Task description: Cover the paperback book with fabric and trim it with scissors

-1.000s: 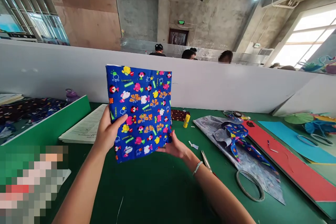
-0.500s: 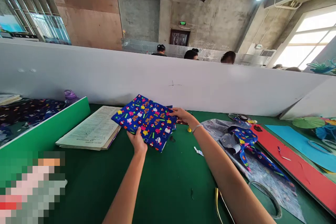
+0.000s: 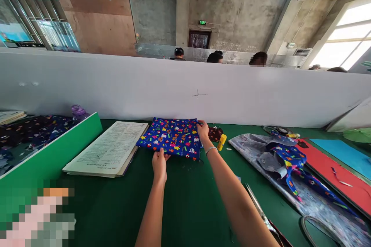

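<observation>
A flat, roughly rectangular blue printed cloth (image 3: 174,137) with bright cartoon figures lies just over the far part of the green table. My left hand (image 3: 160,165) pinches its near edge, thumb on top and fingers underneath. At the upper right corner, my right hand (image 3: 203,130) grips the cloth with closed fingers. Just right of that hand are a dark brown patterned piece (image 3: 215,134) and a yellow glue stick (image 3: 222,142). The open book (image 3: 110,148) lies to the left, beside the cloth's left corner. Whether the cloth is layered or backed, I cannot tell.
Scissors (image 3: 261,210) lie by my right forearm. Grey-blue fabric (image 3: 257,162) with blue scraps, a red board (image 3: 324,166) and a blue sheet (image 3: 342,156) are on the right. A green divider (image 3: 58,148) stands left; a white partition (image 3: 130,85) runs behind.
The blue printed cloth has gone from tilted and raised to nearly level, lower and squared to the partition. Both hands have moved right with it. The glue stick and scissors show more fully.
</observation>
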`<state>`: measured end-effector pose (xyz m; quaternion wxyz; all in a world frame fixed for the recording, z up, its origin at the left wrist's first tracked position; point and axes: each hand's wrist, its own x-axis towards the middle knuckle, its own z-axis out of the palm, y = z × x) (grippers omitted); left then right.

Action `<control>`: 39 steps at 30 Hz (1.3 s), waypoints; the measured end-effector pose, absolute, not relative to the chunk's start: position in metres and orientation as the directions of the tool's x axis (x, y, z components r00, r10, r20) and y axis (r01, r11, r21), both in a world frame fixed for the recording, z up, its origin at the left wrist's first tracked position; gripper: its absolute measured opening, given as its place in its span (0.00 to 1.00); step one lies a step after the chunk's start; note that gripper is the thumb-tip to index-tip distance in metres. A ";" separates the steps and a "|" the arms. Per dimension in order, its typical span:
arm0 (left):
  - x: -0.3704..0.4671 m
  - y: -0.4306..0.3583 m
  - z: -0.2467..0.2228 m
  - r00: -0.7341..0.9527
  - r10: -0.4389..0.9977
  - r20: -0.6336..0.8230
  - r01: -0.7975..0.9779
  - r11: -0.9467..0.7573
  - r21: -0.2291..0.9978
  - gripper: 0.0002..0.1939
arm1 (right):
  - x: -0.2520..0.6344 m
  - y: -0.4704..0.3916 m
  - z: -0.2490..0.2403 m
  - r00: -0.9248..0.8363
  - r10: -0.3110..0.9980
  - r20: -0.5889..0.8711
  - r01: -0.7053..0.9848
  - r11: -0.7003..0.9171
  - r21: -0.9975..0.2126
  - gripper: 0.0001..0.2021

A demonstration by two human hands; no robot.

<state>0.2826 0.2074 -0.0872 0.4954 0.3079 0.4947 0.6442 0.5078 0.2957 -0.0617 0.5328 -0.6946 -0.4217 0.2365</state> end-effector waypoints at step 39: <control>0.282 0.223 -0.065 -0.560 0.826 -0.067 -0.384 -0.188 0.904 0.14 | 0.403 0.255 -0.058 -0.107 0.934 0.341 0.927 0.217 -0.305 0.21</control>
